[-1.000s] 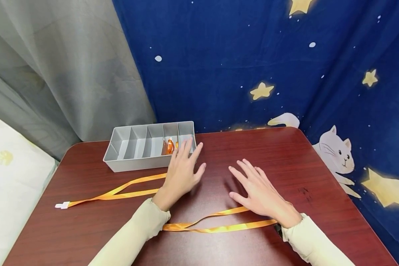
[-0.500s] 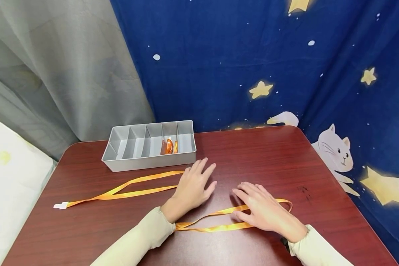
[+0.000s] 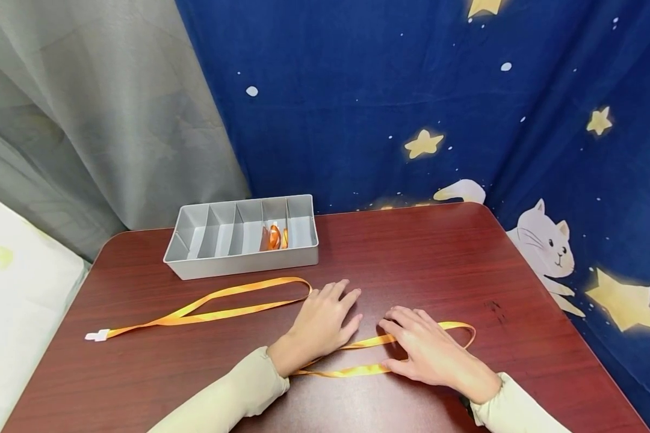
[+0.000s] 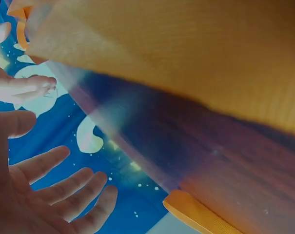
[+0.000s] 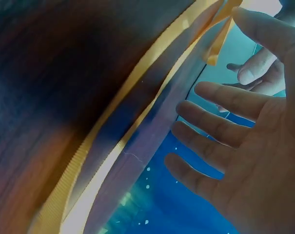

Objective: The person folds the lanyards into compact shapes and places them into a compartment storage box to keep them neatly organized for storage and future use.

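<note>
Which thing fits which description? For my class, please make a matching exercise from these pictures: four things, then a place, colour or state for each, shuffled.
1. Tray
2. Clip
3. Orange pieces
4. Right hand

A. Inside a compartment
B. Partly covering the near strap in the head view
C. Grey, with dividers
D. White, at the end of the far strap

Pairs: 1-C, 2-D, 3-A, 4-B

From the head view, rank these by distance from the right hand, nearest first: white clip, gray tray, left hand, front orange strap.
1. Front orange strap: partly hidden by the right hand.
2. Left hand: to its left.
3. Gray tray: left, farther back.
4. White clip: far left.
</note>
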{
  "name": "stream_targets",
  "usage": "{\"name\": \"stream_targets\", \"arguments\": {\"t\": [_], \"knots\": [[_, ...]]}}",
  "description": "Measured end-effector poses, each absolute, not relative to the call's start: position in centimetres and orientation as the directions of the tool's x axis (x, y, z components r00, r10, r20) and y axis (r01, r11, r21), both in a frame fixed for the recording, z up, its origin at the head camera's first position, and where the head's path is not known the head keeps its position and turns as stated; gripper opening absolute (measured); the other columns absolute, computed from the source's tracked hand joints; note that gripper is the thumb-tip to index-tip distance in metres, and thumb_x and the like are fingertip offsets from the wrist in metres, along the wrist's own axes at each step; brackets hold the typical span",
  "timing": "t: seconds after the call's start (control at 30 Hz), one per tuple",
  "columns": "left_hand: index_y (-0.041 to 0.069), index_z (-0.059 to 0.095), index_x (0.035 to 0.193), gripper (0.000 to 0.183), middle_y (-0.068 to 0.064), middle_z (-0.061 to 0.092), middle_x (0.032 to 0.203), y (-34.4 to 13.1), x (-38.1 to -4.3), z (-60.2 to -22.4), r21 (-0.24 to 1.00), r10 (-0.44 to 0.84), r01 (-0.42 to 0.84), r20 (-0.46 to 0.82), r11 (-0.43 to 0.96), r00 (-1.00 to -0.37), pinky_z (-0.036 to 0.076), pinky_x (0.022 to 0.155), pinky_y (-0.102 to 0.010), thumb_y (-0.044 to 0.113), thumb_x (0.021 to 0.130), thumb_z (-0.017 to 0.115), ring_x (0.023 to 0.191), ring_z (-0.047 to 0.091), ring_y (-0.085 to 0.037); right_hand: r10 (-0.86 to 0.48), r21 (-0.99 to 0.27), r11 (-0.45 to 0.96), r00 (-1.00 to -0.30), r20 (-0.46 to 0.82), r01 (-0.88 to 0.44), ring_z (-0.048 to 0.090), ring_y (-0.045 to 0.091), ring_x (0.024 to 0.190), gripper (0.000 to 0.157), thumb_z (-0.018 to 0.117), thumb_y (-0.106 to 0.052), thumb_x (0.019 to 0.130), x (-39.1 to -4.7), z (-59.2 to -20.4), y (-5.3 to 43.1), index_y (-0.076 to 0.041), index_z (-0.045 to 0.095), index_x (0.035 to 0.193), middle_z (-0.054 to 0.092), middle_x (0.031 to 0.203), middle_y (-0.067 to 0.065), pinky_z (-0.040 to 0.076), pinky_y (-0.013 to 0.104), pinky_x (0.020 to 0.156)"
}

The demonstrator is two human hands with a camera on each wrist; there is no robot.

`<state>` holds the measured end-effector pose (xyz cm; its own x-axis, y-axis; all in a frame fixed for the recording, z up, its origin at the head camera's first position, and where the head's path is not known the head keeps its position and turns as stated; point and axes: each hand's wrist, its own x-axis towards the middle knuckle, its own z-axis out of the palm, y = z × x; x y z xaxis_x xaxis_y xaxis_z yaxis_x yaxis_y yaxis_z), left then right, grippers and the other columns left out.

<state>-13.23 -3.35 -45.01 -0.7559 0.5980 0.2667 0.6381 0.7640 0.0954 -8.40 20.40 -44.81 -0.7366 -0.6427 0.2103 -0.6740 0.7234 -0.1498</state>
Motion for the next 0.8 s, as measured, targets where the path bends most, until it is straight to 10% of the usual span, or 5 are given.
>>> {"name": "stream_targets", "arguments": {"t": [0.8], "knots": [[0.017,0.069,0.082,0.035,0.002,0.063,0.075,-2.4,-10.9,-45.1,-0.028,0.708,0.720,0.210,0.693,-0.674,0.051,0.061,-0.036,0.049,0.093,0.059,0.070,0.064,-0.018,-0.671,-0.093,0.706,-0.705,0.227,-0.702,0.058,0.018,0.093,0.038,0.082,-0.037,0.079,-8.3,-45.8,19.9,-0.010,0.070,0.102,0.059,0.099,-0.002,0.048,0.037,0.079]]}}
